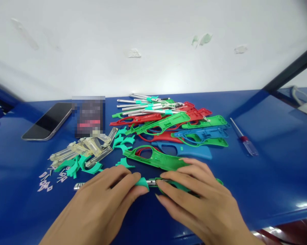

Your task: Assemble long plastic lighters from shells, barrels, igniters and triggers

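Observation:
At the front middle of the blue table, my left hand [109, 197] is closed around a metal lighter tube [79, 186] with a teal piece [142, 182] at its right end. The tube's slotted tip sticks out left of the hand. My right hand [194, 190] presses its fingers on a green lighter shell [220, 182], mostly hidden beneath them. A silver part [152, 182] shows between the two hands. Just behind lies an open green shell half [155, 160], its right end by my right fingers. A loose teal trigger piece [125, 163] rests behind my left hand.
Red, green and blue shell halves [194, 149] pile up behind, with metal tubes [133, 106] at the back. Clear fuel tanks [92, 146], teal triggers [74, 165] and small pale clips [44, 183] lie left. A phone [49, 120] is back left; a screwdriver [245, 141] lies right.

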`<act>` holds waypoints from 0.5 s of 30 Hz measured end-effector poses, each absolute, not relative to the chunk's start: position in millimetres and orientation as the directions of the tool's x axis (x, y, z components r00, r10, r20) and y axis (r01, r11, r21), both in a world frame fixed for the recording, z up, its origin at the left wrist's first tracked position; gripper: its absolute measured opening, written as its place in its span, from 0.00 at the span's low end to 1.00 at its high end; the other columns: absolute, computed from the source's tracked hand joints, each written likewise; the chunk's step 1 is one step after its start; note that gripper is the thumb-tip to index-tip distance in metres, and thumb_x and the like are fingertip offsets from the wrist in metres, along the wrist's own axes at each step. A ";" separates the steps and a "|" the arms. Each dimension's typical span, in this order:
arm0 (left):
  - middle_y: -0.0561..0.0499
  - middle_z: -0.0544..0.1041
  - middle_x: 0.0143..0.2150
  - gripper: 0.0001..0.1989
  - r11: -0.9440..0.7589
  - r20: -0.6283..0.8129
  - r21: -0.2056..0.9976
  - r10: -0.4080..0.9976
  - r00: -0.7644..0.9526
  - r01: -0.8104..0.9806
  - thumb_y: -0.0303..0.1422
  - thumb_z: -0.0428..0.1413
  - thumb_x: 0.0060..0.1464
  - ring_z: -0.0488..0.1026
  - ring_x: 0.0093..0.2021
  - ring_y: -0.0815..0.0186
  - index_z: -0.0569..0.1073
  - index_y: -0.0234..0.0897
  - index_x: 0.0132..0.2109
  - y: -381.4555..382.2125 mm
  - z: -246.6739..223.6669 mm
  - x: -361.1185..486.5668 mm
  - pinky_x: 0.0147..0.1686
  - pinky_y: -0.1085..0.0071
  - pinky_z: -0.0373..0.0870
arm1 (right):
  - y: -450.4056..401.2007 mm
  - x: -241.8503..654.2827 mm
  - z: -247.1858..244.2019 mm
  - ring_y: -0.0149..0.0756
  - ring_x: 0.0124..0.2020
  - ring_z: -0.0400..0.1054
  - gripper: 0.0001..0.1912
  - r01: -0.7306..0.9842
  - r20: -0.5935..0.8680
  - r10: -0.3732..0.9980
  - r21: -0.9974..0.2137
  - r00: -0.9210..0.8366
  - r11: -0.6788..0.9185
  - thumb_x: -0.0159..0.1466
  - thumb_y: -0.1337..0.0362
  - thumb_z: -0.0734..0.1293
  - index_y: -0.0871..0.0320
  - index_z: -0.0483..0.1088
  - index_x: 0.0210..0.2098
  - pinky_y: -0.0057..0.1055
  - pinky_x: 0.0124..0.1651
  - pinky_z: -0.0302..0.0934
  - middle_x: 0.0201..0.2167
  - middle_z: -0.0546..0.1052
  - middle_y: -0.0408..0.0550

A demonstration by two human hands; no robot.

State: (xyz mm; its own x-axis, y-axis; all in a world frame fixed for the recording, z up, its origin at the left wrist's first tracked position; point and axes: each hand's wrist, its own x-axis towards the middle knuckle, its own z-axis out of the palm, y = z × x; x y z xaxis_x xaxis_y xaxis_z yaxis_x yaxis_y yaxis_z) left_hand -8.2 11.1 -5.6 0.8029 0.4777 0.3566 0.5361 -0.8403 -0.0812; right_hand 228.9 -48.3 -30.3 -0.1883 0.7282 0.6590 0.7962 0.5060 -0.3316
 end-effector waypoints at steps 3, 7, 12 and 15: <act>0.52 0.86 0.39 0.32 -0.840 0.392 -0.036 0.486 0.781 0.541 0.33 0.35 0.82 0.83 0.39 0.60 0.84 0.42 0.44 12.5 -1.7 -2.7 0.37 0.63 0.80 | -49.4 228.0 -36.0 0.30 0.39 0.80 0.05 0.795 0.646 0.745 -0.358 -0.168 0.489 0.75 0.66 0.71 0.49 0.80 0.44 0.41 0.65 0.65 0.41 0.87 0.33; 0.52 0.86 0.36 0.35 -0.851 0.406 -0.030 0.469 0.784 0.525 0.33 0.32 0.82 0.83 0.33 0.60 0.83 0.41 0.41 13.4 3.9 2.2 0.31 0.63 0.78 | -50.8 227.1 -40.7 0.32 0.40 0.80 0.05 0.797 0.632 0.757 -0.368 -0.163 0.479 0.73 0.66 0.72 0.48 0.79 0.46 0.43 0.64 0.67 0.41 0.87 0.34; 0.53 0.86 0.37 0.32 -0.858 0.382 -0.027 0.466 0.798 0.514 0.31 0.34 0.82 0.82 0.36 0.59 0.82 0.41 0.42 14.3 1.9 2.6 0.33 0.63 0.79 | -51.3 225.6 -43.4 0.31 0.39 0.79 0.04 0.798 0.652 0.744 -0.368 -0.143 0.477 0.75 0.64 0.70 0.49 0.79 0.45 0.41 0.66 0.65 0.40 0.87 0.34; 0.50 0.85 0.42 0.28 -0.845 0.316 0.030 0.515 0.797 0.534 0.33 0.37 0.82 0.82 0.41 0.58 0.82 0.41 0.45 13.3 -3.4 0.9 0.33 0.64 0.79 | -51.3 225.3 -43.3 0.31 0.39 0.79 0.05 0.809 0.647 0.745 -0.345 -0.162 0.476 0.76 0.64 0.70 0.50 0.79 0.44 0.41 0.68 0.62 0.39 0.86 0.35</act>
State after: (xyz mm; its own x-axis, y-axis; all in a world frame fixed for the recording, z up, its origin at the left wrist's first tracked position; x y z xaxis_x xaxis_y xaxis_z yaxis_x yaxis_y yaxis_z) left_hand 0.9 13.3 -3.4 0.7968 0.5154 0.3156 0.5345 -0.8447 0.0299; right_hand 225.3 -51.3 -43.3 -0.1620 0.7449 0.6472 0.8093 0.4755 -0.3448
